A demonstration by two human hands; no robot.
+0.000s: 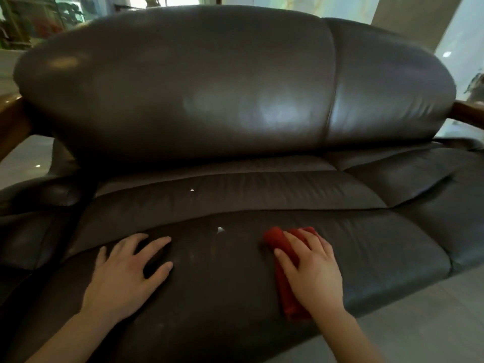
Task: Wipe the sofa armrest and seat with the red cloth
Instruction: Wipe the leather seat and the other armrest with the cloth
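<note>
A dark brown leather sofa fills the view. Its seat cushion (222, 279) lies in front of me, and the padded left armrest (39, 197) is at the left. A folded red cloth (277, 241) lies on the seat under my right hand (311, 271), which presses flat on it with fingers spread. Only the cloth's far end and near end show past the hand. My left hand (125, 273) rests flat on the seat to the left, fingers apart, holding nothing. Two small white specks, one (220, 230) between the hands and another (192, 190) farther back, sit on the seat.
The big backrest (209, 87) rises behind the seat. Wooden frame ends show at the far left (13, 119) and far right (468, 111). A second seat cushion (445, 205) continues to the right. Grey tiled floor (419, 323) lies at the lower right.
</note>
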